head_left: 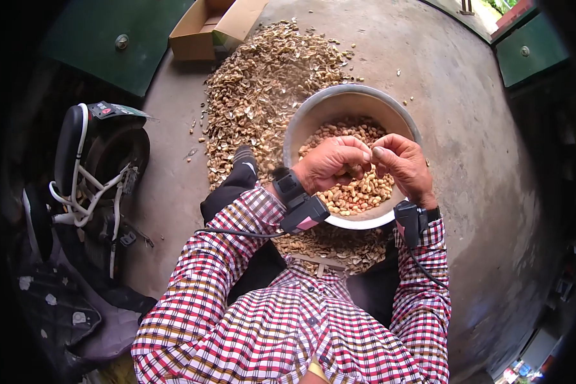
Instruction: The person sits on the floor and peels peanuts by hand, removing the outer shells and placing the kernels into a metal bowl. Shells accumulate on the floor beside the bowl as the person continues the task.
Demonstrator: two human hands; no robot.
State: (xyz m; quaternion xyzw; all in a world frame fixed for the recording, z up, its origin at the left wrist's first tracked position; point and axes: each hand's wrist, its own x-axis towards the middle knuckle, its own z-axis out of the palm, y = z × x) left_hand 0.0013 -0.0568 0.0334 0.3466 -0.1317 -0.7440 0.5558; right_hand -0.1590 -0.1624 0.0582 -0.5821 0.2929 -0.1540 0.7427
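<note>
A wide metal basin [306, 102] stands on the floor in front of me, with many peanuts [358, 195] in it, mostly in tan shells with some reddish kernels among them. Above it, my left hand [336, 163] is closed with its fingers curled and pinched. My right hand [403, 165] meets it from the right, thumb and fingers pinched together. The fingertips of both hands almost touch; whatever lies between them is too small and covered to make out. Straps with dark devices sit on both wrists.
A large heap of broken peanut shells [256, 96] spreads left of and beyond the basin, with more shells [345, 246] between my legs. An open cardboard box [195, 41] sits behind the heap. A white-framed wheeled vehicle [86, 185] stands at left. Green cabinets [118, 41] edge the floor.
</note>
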